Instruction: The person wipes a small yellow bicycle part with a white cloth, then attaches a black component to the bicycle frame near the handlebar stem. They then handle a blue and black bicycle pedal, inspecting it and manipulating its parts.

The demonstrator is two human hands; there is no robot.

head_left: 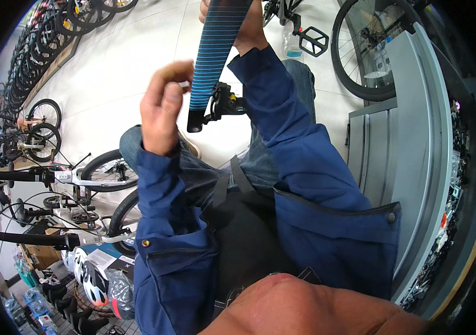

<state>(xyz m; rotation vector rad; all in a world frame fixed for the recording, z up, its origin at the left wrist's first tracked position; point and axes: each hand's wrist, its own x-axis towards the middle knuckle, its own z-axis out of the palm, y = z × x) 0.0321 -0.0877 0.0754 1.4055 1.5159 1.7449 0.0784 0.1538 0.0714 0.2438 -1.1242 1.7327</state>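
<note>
A bicycle frame tube [214, 50], black with thin blue stripes, slants down from the top of the view to a black end. My right hand [251, 28] is wrapped around it near the top, and fingertips show at its left edge. At the tube's lower end sits a small black mechanism [227, 102] with yellow bits, perhaps a derailleur, close to my right sleeve. To the left of the tube is my left hand [161, 109], loosely curved and open, its thumb apart from the fingers. Its fingertips come near the tube's edge; whether they touch cannot be told.
Grey drawers [373, 153] and a long bench stand along my right. A bicycle wheel [367, 47] and a black pedal [313, 42] lie ahead to the right. On the left are parked bicycles with handlebars [37, 239], and a white helmet [93, 282] at the lower left.
</note>
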